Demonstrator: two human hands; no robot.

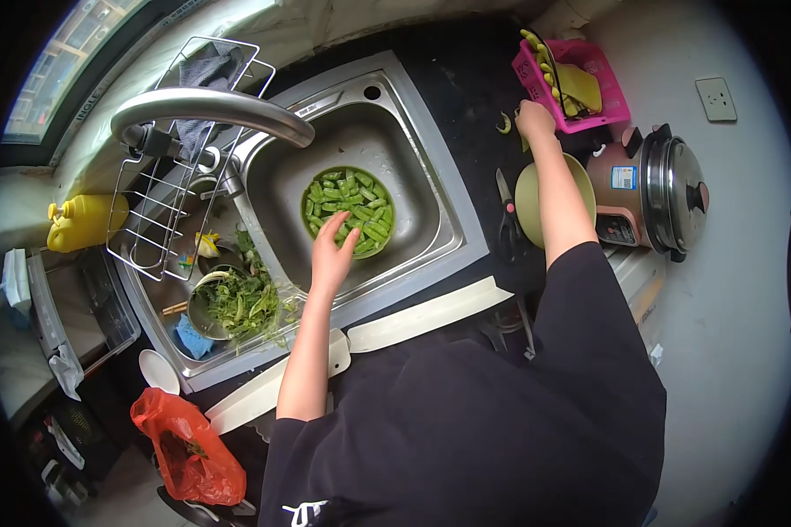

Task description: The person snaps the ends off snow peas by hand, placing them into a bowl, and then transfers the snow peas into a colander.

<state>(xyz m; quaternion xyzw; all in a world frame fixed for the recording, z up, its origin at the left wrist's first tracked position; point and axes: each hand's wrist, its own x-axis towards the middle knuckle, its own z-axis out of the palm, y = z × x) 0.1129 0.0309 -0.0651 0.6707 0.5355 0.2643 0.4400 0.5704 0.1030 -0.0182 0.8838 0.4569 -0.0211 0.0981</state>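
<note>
In the right basin of the steel sink (413,237) stands a green bowl (395,213) full of cut green bean pieces (347,195). My left hand (330,259) is over the bowl's near left edge, fingers apart and holding nothing. My right hand (536,121) reaches to the back of the counter beside the pink basket (620,104), its fingers curled together. Something small and yellow-green shows under those fingers, too hidden to name. A curved green scrap (504,123) lies just left of it. Beneath my right forearm is a pale green round bowl (529,204).
Scissors (508,224) lie by the pale bowl. Yellow gloves (580,88) fill the basket, near a rice cooker (628,184). The faucet (220,101) arches over the sink. Leafy greens (246,303) crowd the left basin below a wire rack (163,211). A red bag (189,448) sits lower left.
</note>
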